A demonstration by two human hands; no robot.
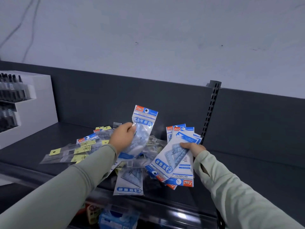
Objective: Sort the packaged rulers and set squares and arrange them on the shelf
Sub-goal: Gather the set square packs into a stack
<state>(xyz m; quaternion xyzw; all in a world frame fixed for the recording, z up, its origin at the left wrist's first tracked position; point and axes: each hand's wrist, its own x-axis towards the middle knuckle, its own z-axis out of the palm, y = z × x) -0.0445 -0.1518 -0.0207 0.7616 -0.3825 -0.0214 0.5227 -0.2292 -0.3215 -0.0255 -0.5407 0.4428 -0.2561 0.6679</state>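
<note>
Gripping one blue set-square pack (144, 128) in left hand (123, 138), raised above pile. Clutching fanned stack of blue packs (177, 160) in right hand (192, 148), beside it. Underneath, strewn loose on dark shelf (247, 172): yellow-tagged ruler packs (80, 148). Far left: white display box (35, 104).

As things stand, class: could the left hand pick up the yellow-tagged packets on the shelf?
Probably not yet. The left hand grips a blue set-square packet, so its fingers are taken. The yellow-tagged packets lie uncovered beside its forearm; emptied, it could likely reach.
</note>
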